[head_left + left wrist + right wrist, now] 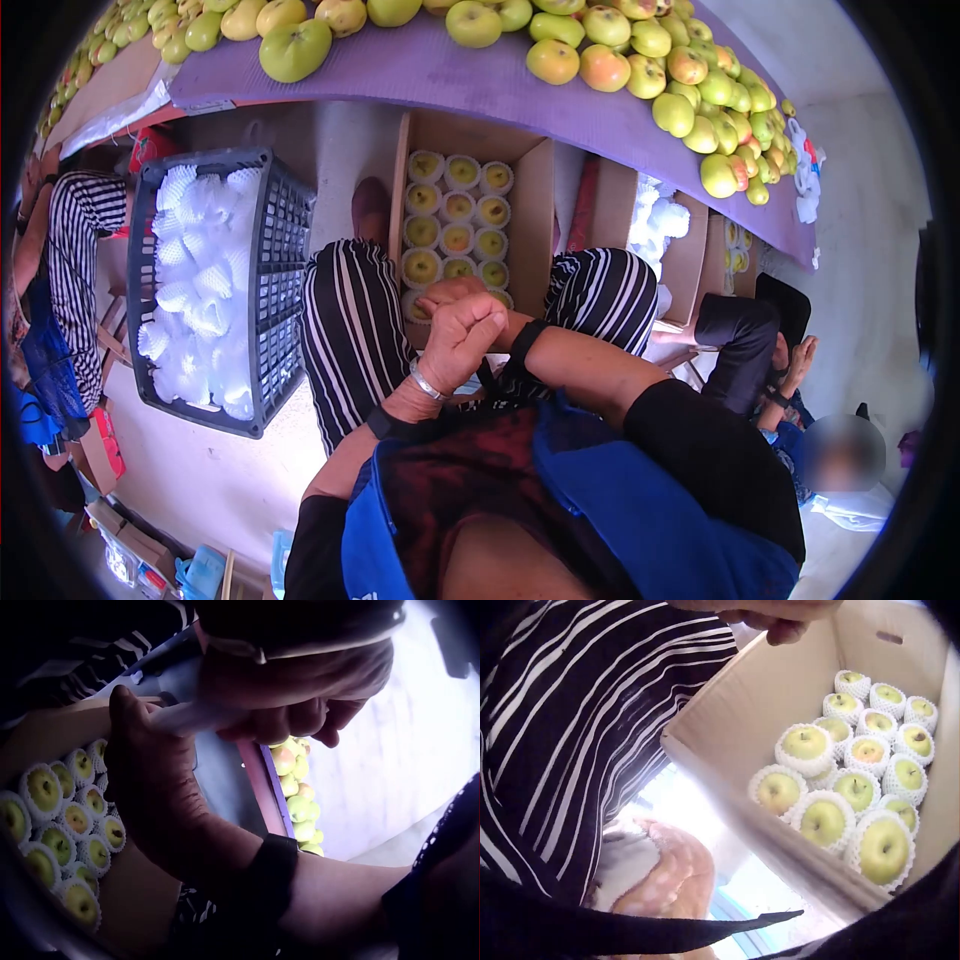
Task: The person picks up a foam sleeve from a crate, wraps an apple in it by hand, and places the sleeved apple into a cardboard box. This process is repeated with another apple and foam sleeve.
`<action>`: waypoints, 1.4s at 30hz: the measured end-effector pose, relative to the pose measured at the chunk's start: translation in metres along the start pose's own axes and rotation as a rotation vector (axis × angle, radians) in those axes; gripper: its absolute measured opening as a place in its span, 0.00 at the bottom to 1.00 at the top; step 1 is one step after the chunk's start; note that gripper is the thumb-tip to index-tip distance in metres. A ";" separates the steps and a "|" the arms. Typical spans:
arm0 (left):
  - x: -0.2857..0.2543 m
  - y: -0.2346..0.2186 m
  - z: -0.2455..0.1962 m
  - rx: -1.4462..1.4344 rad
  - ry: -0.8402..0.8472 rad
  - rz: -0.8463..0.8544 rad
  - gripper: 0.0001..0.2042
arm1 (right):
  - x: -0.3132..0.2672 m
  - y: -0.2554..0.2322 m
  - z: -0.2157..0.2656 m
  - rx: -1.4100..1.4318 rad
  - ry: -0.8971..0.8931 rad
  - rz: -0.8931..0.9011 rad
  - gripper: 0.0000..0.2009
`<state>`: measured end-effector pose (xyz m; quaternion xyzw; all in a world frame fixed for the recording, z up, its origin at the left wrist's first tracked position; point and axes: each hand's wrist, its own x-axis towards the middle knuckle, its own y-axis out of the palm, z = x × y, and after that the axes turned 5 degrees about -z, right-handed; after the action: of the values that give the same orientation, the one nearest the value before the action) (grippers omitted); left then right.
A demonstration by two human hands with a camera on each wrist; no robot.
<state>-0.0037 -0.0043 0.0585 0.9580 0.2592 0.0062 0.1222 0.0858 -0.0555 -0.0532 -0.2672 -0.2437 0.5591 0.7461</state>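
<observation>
The left hand [462, 340] is drawn into a loose fist across the right hand [448, 293], the two meeting at the crossed wrists. A pale strip [191, 718] lies between the left fist and the right thumb in the left wrist view; it is too blurred to identify, and I cannot tell whether either hand grips it. How far the right fingers are closed is mostly hidden.

Directly beyond and below the hands stands an open cardboard carton [530, 190], its near end partly covered by them. Inside, in rows, sit green apples [457, 207], each stem-up or nearly so in a white foam net; in the right wrist view one rides higher, on its neighbours.

The knees, in striped trousers [355, 340], flank the hands. Well to the left of the grip is a black plastic crate [280, 235] heaped with white foam nets [205, 285]. Farther forward, past the carton, loose apples [295, 52] cover part of a purple-topped table [430, 70]. Right of the hands, past the knee, stands a second carton [610, 205] with white netting.
</observation>
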 end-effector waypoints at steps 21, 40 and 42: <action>0.007 -0.020 0.000 -0.633 0.117 -0.152 0.12 | -0.014 -0.019 0.009 -0.152 0.254 -0.049 0.09; 0.011 -0.029 0.052 0.225 -0.056 -0.618 0.08 | -0.021 -0.078 0.018 0.063 0.127 -0.423 0.16; 0.013 -0.031 0.062 0.295 -0.048 -0.571 0.08 | -0.021 -0.082 0.024 0.385 0.240 -0.361 0.14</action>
<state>-0.0030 0.0137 -0.0092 0.8538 0.5128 -0.0885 -0.0152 0.1222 -0.0921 0.0180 -0.1373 -0.0869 0.4177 0.8939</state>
